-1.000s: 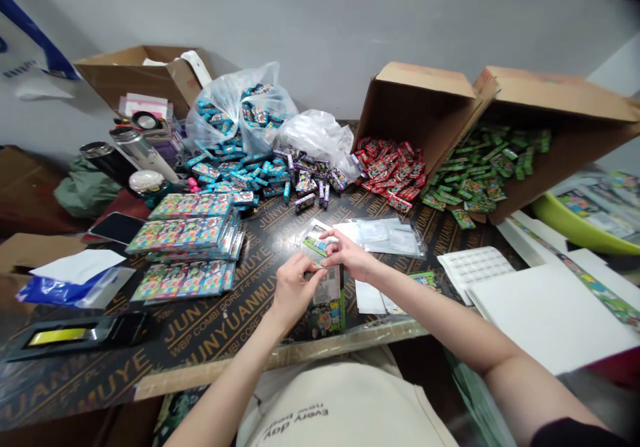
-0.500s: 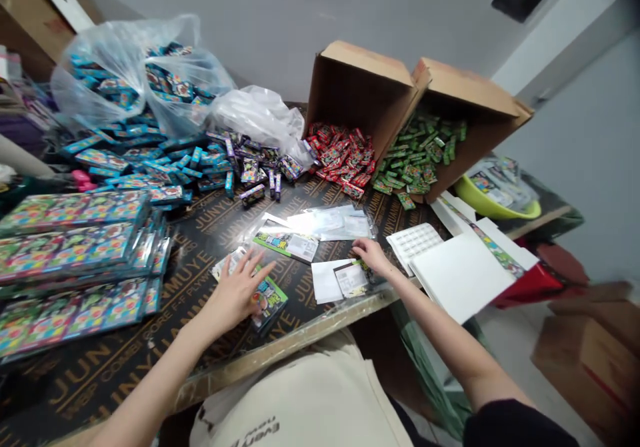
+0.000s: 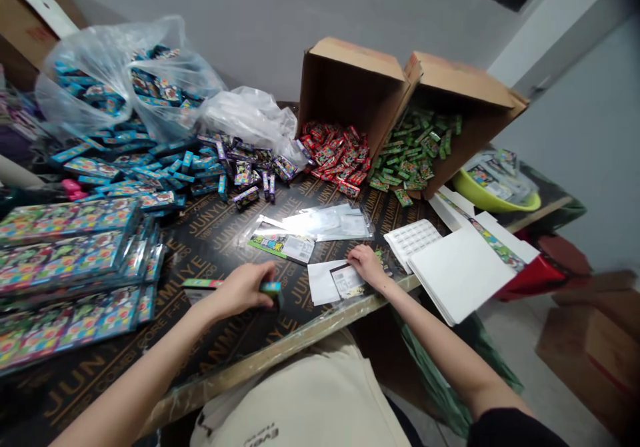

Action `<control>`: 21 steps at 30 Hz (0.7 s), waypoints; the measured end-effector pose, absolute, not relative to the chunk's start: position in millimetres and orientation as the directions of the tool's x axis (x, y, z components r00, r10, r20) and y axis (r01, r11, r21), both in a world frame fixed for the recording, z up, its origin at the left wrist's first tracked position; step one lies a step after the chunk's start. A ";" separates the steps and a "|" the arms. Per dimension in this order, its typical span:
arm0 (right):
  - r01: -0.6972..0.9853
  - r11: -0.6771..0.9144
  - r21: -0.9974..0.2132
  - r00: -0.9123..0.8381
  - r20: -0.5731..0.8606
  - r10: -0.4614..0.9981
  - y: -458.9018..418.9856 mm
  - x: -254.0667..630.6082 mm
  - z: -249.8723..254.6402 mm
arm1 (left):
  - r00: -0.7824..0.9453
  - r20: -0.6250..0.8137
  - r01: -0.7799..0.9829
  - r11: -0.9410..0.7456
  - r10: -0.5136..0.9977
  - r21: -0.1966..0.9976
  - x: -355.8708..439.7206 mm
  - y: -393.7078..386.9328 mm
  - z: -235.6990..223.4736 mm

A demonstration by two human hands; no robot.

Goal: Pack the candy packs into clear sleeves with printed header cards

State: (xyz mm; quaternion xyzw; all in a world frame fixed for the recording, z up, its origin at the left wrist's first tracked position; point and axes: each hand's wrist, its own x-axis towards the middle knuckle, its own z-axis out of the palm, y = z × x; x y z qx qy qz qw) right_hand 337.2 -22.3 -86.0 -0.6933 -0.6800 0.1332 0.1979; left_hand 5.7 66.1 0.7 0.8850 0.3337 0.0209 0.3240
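A narrow strip of bare worktop (image 3: 294, 286) gives passage between the left hand (image 3: 245, 288), with its pack on edge (image 3: 271, 288), and the right hand (image 3: 367, 264). Beyond both, clear sleeves (image 3: 327, 222) lie low before heaped small boxes (image 3: 135, 174) and open cartons (image 3: 360, 60). Stacked packs (image 3: 80, 254) obstruct left of the left hand; white cards (image 3: 470, 267), right of the right.

There are two hands (image 3: 243, 290) (image 3: 367, 265), two tipped cartons (image 3: 357, 67) (image 3: 465, 80), one basin (image 3: 487, 199).

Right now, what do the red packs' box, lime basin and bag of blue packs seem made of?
Box: likely cardboard; matte brown, straight folded edges. Basin: probably plastic; smooth, evenly coloured. Bag: looks like thin, glossy plastic film; wrinkled, blue packs showing through.
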 end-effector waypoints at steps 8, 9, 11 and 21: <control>0.919 0.009 -0.394 0.049 0.138 0.989 -40.3 328.4 -95.8 | 0.454 0.063 0.381 -0.258 0.889 0.888 -12.3 60.5 2.1; 0.917 -0.003 -0.399 0.067 0.145 0.987 -40.1 328.8 -95.5 | 0.419 0.046 0.368 -0.215 0.907 0.905 -14.0 58.9 -2.6; 0.907 -0.030 -0.419 0.105 0.157 0.982 -38.1 330.5 -94.1 | 0.347 0.038 0.360 -0.171 0.937 0.917 -17.2 56.5 -9.6; 0.854 -0.033 -0.519 0.143 0.173 0.975 -30.7 325.1 -90.7 | 0.229 0.126 0.365 -0.205 0.965 0.908 -18.6 51.9 -7.8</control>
